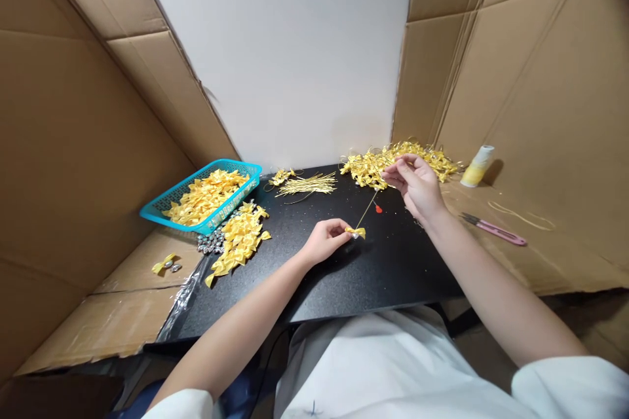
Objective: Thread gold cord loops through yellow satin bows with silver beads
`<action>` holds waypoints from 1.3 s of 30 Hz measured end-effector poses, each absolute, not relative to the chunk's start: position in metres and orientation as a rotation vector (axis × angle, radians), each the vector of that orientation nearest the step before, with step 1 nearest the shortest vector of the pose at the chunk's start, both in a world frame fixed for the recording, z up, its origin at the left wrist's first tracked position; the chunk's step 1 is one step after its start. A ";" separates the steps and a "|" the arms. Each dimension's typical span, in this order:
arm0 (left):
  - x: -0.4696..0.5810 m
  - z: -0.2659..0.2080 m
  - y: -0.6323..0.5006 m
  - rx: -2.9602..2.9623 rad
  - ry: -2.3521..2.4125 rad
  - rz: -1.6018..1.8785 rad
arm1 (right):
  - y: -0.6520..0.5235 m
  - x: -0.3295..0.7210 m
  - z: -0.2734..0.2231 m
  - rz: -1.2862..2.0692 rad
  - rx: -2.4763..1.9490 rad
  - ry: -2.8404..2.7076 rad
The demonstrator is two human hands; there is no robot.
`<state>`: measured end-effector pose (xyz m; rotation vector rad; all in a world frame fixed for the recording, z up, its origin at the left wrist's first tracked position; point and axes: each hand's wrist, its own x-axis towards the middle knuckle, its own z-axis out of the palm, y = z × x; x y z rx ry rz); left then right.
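Observation:
My left hand (328, 241) pinches a small yellow ribbon bow (361, 232) just above the black tabletop. A thin thread or cord (367, 209) rises taut from the bow toward my right hand (417, 188), which is lifted higher with thumb and fingertips closed on it. Whether a needle is between those fingers is too small to tell. A small red piece (378, 208) is seen close to the thread. Behind my right hand lies a heap of finished-looking yellow bows with gold cords (361, 169).
At left, a turquoise basket (160, 213) holds yellow bows, beside loose bows (240, 236) and silver beads (211, 242). Gold cords (309, 184) lie at the back. A thread spool (477, 166) and pink cutter (501, 232) are on cardboard at right. Cardboard walls (540, 78) flank the table.

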<state>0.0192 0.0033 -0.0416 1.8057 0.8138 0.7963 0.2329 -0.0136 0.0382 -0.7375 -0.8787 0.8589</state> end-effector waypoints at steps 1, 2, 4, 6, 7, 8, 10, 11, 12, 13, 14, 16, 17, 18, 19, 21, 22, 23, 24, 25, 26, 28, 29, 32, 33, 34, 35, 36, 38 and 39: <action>0.020 -0.041 0.002 1.759 0.770 0.805 | -0.010 0.234 0.038 0.869 -0.736 -0.863; 0.021 -0.041 0.001 1.689 0.724 0.828 | -0.005 0.235 0.036 0.881 -0.736 -0.840; 0.022 -0.040 0.000 1.491 0.647 0.899 | 0.003 0.237 0.031 0.904 -0.757 -0.784; 0.023 -0.038 0.000 1.285 0.625 0.968 | 0.010 0.238 0.022 0.940 -0.818 -0.731; 0.023 -0.038 0.000 1.210 0.639 0.989 | 0.014 0.239 0.017 0.962 -0.853 -0.712; 0.023 -0.037 0.001 1.149 0.656 1.000 | 0.016 0.239 0.012 0.986 -0.887 -0.699; 0.022 -0.036 0.003 1.055 0.684 0.999 | 0.021 0.238 0.001 1.026 -0.936 -0.683; 0.022 -0.035 0.004 1.019 0.692 0.990 | 0.023 0.238 -0.003 1.039 -0.951 -0.678; 0.022 -0.035 0.005 0.988 0.698 0.978 | 0.024 0.238 -0.008 1.048 -0.966 -0.670; 0.022 -0.034 0.005 0.963 0.702 0.960 | 0.026 0.237 -0.011 1.054 -0.979 -0.662; 0.022 -0.034 0.005 0.944 0.706 0.935 | 0.027 0.237 -0.015 1.058 -0.991 -0.653; 0.022 -0.032 0.004 0.923 0.714 0.871 | 0.030 0.237 -0.020 1.064 -1.011 -0.634; 0.022 -0.032 0.003 0.920 0.715 0.834 | 0.032 0.238 -0.022 1.068 -1.020 -0.624; 0.022 -0.031 0.002 0.920 0.710 0.799 | 0.033 0.238 -0.024 1.071 -1.029 -0.614; 0.022 -0.030 0.001 0.925 0.701 0.769 | 0.034 0.239 -0.026 1.074 -1.036 -0.605; 0.022 -0.029 0.000 0.941 0.667 0.736 | 0.036 0.240 -0.029 1.080 -1.047 -0.590; 0.022 -0.029 -0.001 0.952 0.648 0.735 | 0.037 0.240 -0.030 1.083 -1.051 -0.585; 0.021 -0.029 -0.001 0.964 0.634 0.743 | 0.037 0.241 -0.031 1.087 -1.054 -0.583; 0.022 -0.030 -0.002 0.975 0.625 0.758 | 0.038 0.241 -0.032 1.091 -1.057 -0.582; 0.022 -0.030 -0.002 0.985 0.621 0.773 | 0.038 0.241 -0.033 1.095 -1.059 -0.583; 0.022 -0.030 -0.001 0.993 0.618 0.790 | 0.038 0.241 -0.034 1.100 -1.061 -0.584; 0.022 -0.031 -0.001 1.006 0.607 0.819 | 0.037 0.240 -0.034 1.107 -1.066 -0.580; 0.022 -0.032 -0.001 1.013 0.597 0.827 | 0.036 0.239 -0.034 1.109 -1.069 -0.575; 0.022 -0.033 -0.001 1.037 0.579 0.820 | 0.035 0.237 -0.033 1.114 -1.079 -0.555; 0.022 -0.033 -0.001 1.038 0.586 0.810 | 0.035 0.237 -0.033 1.116 -1.081 -0.550; 0.022 -0.033 -0.001 1.033 0.599 0.800 | 0.034 0.236 -0.032 1.118 -1.083 -0.546; 0.022 -0.034 -0.001 1.024 0.616 0.790 | 0.034 0.236 -0.032 1.119 -1.085 -0.542; 0.021 -0.034 -0.001 1.011 0.632 0.781 | 0.033 0.236 -0.031 1.120 -1.086 -0.539; 0.021 -0.033 -0.001 0.995 0.654 0.762 | 0.033 0.235 -0.030 1.122 -1.088 -0.533; 0.021 -0.033 -0.001 0.993 0.660 0.749 | 0.032 0.235 -0.029 1.122 -1.088 -0.529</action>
